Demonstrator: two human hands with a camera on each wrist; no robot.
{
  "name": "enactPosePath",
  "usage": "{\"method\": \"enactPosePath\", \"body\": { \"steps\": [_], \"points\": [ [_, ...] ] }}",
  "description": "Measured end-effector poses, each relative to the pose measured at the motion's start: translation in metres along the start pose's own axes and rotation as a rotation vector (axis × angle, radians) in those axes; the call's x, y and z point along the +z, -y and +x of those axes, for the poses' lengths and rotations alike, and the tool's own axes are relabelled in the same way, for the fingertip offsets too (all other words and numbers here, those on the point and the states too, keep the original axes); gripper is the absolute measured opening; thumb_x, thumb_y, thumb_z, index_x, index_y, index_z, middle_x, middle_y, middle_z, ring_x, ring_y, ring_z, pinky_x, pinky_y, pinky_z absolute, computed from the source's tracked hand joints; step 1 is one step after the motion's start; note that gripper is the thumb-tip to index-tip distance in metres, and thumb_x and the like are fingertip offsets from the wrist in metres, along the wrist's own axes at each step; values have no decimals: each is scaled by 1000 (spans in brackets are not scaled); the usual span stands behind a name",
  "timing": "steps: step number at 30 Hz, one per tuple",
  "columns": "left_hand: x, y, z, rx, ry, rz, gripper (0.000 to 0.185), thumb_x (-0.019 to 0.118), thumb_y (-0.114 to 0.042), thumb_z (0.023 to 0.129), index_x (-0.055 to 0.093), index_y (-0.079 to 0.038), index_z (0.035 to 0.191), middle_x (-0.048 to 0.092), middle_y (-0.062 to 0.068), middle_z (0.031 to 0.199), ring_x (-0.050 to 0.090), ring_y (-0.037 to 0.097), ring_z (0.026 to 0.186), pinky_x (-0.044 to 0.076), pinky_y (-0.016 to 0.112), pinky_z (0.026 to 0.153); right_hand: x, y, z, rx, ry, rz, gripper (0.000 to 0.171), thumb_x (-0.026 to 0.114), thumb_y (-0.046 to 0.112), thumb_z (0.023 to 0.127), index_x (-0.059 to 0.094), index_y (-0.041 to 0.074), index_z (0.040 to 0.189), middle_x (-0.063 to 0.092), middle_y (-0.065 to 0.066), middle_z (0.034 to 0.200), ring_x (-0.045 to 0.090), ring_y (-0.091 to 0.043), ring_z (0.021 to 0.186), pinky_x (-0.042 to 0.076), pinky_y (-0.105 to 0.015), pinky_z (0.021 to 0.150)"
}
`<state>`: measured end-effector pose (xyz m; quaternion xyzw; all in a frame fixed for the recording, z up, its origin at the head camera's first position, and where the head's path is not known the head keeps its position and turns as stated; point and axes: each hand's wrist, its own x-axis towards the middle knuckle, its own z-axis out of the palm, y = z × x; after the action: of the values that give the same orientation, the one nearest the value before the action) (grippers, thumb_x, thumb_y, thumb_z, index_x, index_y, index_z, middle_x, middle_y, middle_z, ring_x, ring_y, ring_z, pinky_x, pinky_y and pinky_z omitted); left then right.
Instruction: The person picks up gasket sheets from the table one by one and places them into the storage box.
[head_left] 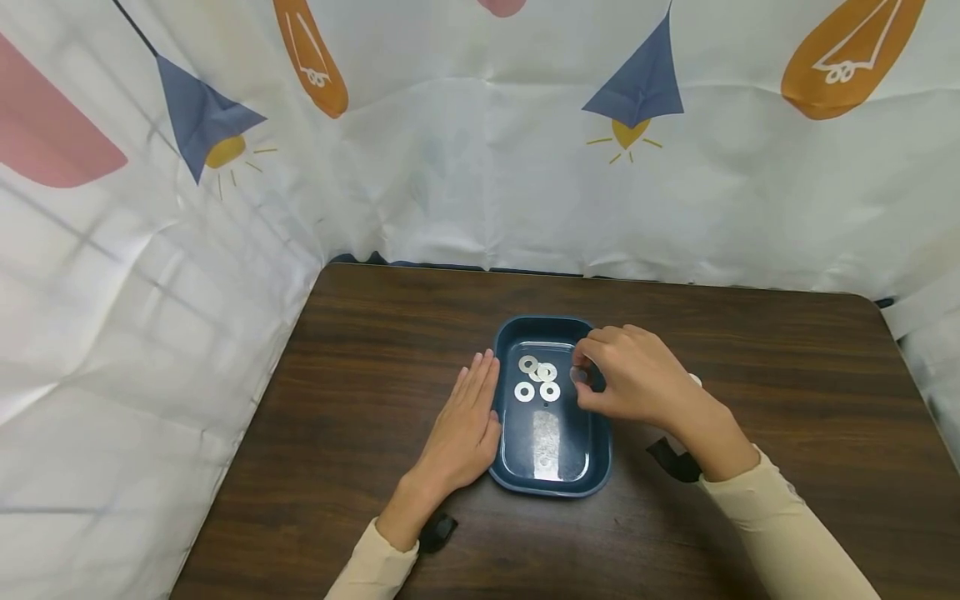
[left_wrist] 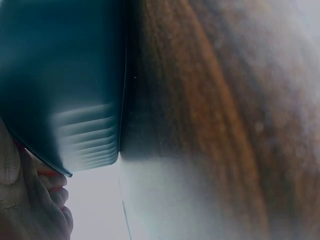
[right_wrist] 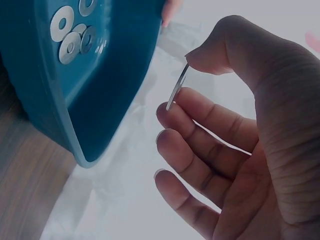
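Note:
A dark blue tray lies on the table with several flat metal washers in it, some overlapping. Above the tray's right side, my right hand pinches one washer between thumb and fingertips. The right wrist view shows that washer nearly edge-on, apart from the others. My left hand rests along the tray's left side with its fingers straight. In the left wrist view, the fingers are partly behind the tray's outer wall.
The dark wood table reaches back to a white patterned curtain, which also hangs at the left. A small pale thing shows just behind my right wrist, mostly hidden. Black straps are on both wrists.

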<state>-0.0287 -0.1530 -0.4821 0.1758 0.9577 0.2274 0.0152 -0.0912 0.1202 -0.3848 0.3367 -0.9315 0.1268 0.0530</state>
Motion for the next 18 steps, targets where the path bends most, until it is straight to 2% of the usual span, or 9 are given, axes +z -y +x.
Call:
{"method": "enactPosePath", "body": {
  "steps": [8, 18],
  "points": [
    [1, -2, 0, 2, -14, -5, 74, 48, -21, 105, 16, -10, 171, 8, 2, 181, 8, 20, 169, 18, 48, 137, 1, 3, 5, -5, 25, 30, 13, 78, 26, 82, 75, 16, 90, 69, 3, 81, 53, -12, 76, 50, -30, 69],
    [0, 0, 0, 1, -5, 5, 74, 47, -21, 105, 15, -9, 171, 6, 1, 181, 5, 18, 169, 16, 45, 138, -1, 14, 7, -22, 70, 51, 17, 82, 26, 79, 77, 16, 92, 66, 7, 78, 53, -10, 75, 53, -31, 72]
  ]
}}
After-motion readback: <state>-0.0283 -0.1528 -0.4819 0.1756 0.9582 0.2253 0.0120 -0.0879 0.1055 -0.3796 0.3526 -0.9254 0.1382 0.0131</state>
